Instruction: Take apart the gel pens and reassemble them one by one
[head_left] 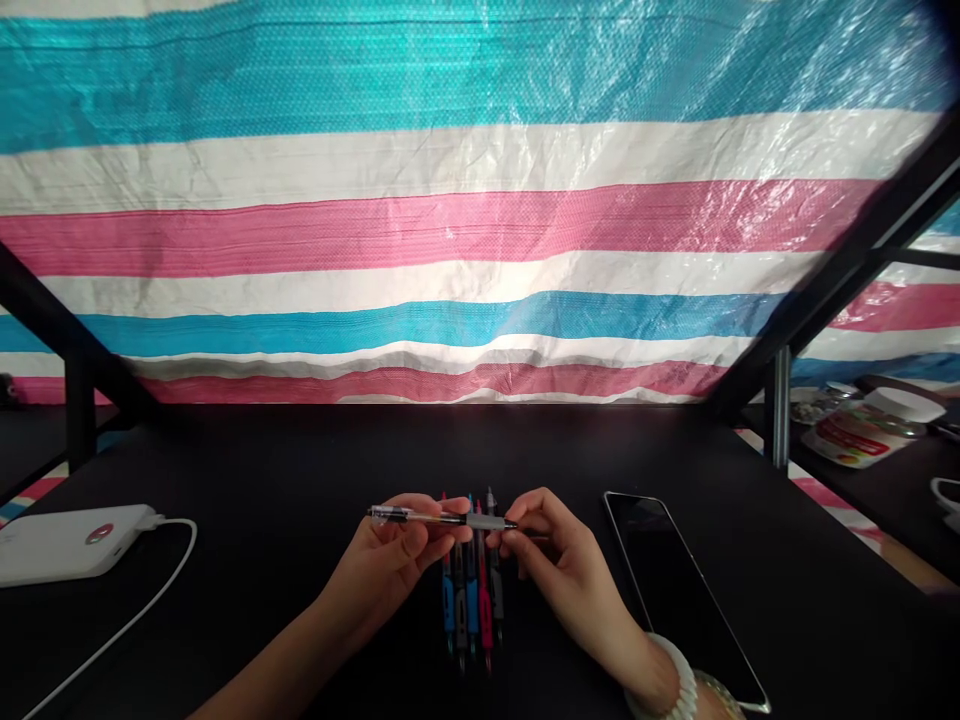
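Observation:
A clear-barrelled pen with a grey grip (491, 522) is held level above the table, its dark tip pointing right. My left hand (397, 550) is closed on the barrel, thumb in front and fingers behind. The fingertips of my right hand (559, 550) pinch the pen at its tip end. Below and between my hands, several pens lie side by side on the black table, among them a blue pen (448, 605), a pink pen (485, 610) and a grey pen (496, 590). My fingers and the held pen cover part of their upper ends.
A smartphone (682, 590) lies right of my right hand. On the left is a white power bank (67, 545) with a white cable (176, 575). A striped tarp (450, 230) rises behind the black table (300, 450). Beyond the right frame bar stands a labelled jar (862, 430).

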